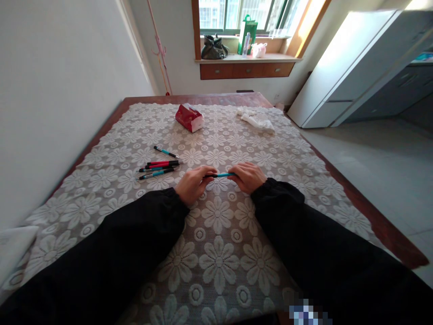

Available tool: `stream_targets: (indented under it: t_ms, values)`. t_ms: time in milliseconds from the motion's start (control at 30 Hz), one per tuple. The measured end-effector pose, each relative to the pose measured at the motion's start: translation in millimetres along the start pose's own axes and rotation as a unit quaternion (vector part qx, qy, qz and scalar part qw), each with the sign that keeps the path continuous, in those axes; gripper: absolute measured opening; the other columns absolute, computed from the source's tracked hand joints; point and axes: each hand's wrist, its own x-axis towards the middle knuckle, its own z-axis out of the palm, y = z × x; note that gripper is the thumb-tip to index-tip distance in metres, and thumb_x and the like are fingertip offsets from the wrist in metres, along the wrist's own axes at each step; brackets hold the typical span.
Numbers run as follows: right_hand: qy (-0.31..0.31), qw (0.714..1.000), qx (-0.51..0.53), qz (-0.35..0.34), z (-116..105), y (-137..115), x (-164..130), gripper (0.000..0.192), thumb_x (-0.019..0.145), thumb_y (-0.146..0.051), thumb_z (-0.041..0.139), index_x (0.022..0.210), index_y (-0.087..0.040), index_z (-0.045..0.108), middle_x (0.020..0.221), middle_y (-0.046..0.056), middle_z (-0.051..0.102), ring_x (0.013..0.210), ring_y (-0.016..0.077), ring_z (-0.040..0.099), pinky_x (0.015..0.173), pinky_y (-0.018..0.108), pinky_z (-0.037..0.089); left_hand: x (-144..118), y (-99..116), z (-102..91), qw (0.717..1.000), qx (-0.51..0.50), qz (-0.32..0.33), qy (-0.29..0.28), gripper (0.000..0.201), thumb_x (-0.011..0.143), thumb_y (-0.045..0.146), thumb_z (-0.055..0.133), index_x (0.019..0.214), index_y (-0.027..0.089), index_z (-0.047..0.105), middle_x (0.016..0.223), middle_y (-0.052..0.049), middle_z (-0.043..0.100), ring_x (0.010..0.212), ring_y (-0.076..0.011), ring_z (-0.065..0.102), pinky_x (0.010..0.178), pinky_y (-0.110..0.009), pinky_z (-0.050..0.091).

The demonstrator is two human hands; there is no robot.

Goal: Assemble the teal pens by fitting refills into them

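Both grips clenched on slim teal-and-black plastic pen (221, 175) — left hand (194, 183) pinching one end, right hand (247, 177) other end, so barrel lies level just above white floral lace cloth (216, 253) on desk; spare red and teal pens (158, 168) lie grouped left, near left hand

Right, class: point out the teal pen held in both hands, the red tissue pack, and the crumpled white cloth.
Teal plastic pen (221, 175), head view: bare middle of the barrel between both hands.
Red rectangular tissue pack (188, 117), head view: its red top face.
Crumpled white cloth (257, 120), head view: its middle folds.
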Motion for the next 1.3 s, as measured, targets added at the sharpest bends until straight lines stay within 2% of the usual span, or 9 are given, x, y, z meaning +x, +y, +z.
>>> stream_targets:
  t_ms: [67, 200, 367, 533, 767, 967, 1167, 1233, 1300]
  values:
    - [0.005, 1.0, -0.027, -0.003, -0.5, -0.5, 0.3, 0.031, 0.104, -0.041, 0.046, 0.093, -0.019, 0.065, 0.081, 0.006, 0.071, 0.075, 0.019, 0.06, 0.074, 0.033, 0.039, 0.2, 1.1, -0.3, 1.0, -0.002, -0.009, -0.003, 0.02, 0.096, 0.017, 0.059, 0.115, 0.023, 0.059, 0.111, -0.004, 0.074, 0.102, -0.0176, 0.072, 0.093, -0.033, 0.057]
    - [0.033, 0.998, -0.047, -0.034, -3.6, -2.7, 2.2, 0.03, 0.104, -0.042, 0.048, 0.099, -0.018, 0.066, 0.086, 0.006, 0.071, 0.079, 0.0193, 0.058, 0.075, 0.033, 0.039, 0.7, 2.9, -1.2, 1.0, -0.008, -0.027, 0.007, 0.021, 0.096, 0.018, 0.059, 0.116, 0.022, 0.059, 0.106, -0.003, 0.076, 0.1, -0.0184, 0.072, 0.092, -0.034, 0.057]
    - [0.03, 0.997, -0.068, -0.014, -8.9, -6.5, 3.6, 0.033, 0.105, -0.033, 0.044, 0.085, -0.02, 0.065, 0.075, 0.005, 0.068, 0.077, 0.0198, 0.054, 0.075, 0.036, 0.036, 0.8, 3.1, -1.5, 1.0, -0.018, -0.021, 0.008, 0.019, 0.095, 0.017, 0.059, 0.114, 0.022, 0.059, 0.108, -0.004, 0.075, 0.1, -0.0183, 0.073, 0.09, -0.033, 0.057]
    - [0.01, 0.999, -0.031, -0.023, -11.4, -7.7, 4.9, 0.027, 0.104, -0.04, 0.047, 0.101, -0.021, 0.066, 0.087, 0.006, 0.07, 0.083, 0.0211, 0.056, 0.077, 0.036, 0.038, 1.2, 2.0, -1.5, 0.999, -0.024, -0.034, 0.018, 0.02, 0.094, 0.016, 0.061, 0.113, 0.022, 0.06, 0.105, -0.004, 0.075, 0.098, -0.0192, 0.073, 0.088, -0.033, 0.058]
    - [-0.006, 0.997, -0.064, -0.041, -9.8, -4.7, 4.0, 0.03, 0.104, -0.034, 0.044, 0.09, -0.019, 0.065, 0.08, 0.006, 0.068, 0.078, 0.0199, 0.053, 0.076, 0.036, 0.034, 1.0, 1.0, -1.3, 0.999, 0.036, 0.021, 0.008, 0.017, 0.095, 0.014, 0.06, 0.11, 0.019, 0.067, 0.103, -0.005, 0.073, 0.097, -0.0183, 0.07, 0.09, -0.031, 0.056]
    - [-0.016, 0.997, -0.069, -0.031, -5.0, 0.3, 0.8, 0.043, 0.106, -0.037, 0.036, 0.077, -0.018, 0.062, 0.069, 0.005, 0.063, 0.068, 0.0178, 0.049, 0.071, 0.035, 0.032, 0.2, 0.7, -0.9, 0.999, 0.044, 0.016, 0.011, 0.017, 0.096, 0.015, 0.06, 0.111, 0.019, 0.067, 0.103, -0.005, 0.073, 0.096, -0.0186, 0.069, 0.09, -0.032, 0.056]
    - [-0.007, 0.998, -0.053, -0.02, -5.2, -0.4, 0.3, 0.045, 0.106, -0.041, 0.038, 0.073, -0.02, 0.062, 0.067, 0.005, 0.063, 0.069, 0.0182, 0.052, 0.071, 0.035, 0.034, -0.3, -0.3, -1.0, 0.999, 0.036, 0.016, 0.01, 0.017, 0.095, 0.015, 0.059, 0.11, 0.019, 0.068, 0.103, -0.005, 0.074, 0.096, -0.0193, 0.07, 0.089, -0.033, 0.056]
    - [0.003, 0.999, -0.04, -0.024, -7.1, -1.3, 1.0, 0.04, 0.105, -0.042, 0.042, 0.082, -0.02, 0.066, 0.073, 0.005, 0.067, 0.073, 0.0188, 0.055, 0.073, 0.035, 0.037, 0.0, -0.5, -2.1, 0.999, 0.031, -0.001, 0.018, 0.018, 0.094, 0.015, 0.06, 0.109, 0.02, 0.069, 0.103, -0.005, 0.074, 0.095, -0.0195, 0.07, 0.089, -0.033, 0.056]
    - [0.016, 0.999, -0.015, -0.027, -9.1, -1.9, 1.8, 0.03, 0.104, -0.043, 0.047, 0.102, -0.021, 0.068, 0.088, 0.006, 0.071, 0.082, 0.0203, 0.058, 0.076, 0.035, 0.039, 0.8, -0.5, -3.6, 0.999, 0.024, -0.028, 0.039, 0.019, 0.092, 0.014, 0.06, 0.107, 0.02, 0.069, 0.101, -0.004, 0.075, 0.093, -0.0195, 0.071, 0.088, -0.033, 0.057]
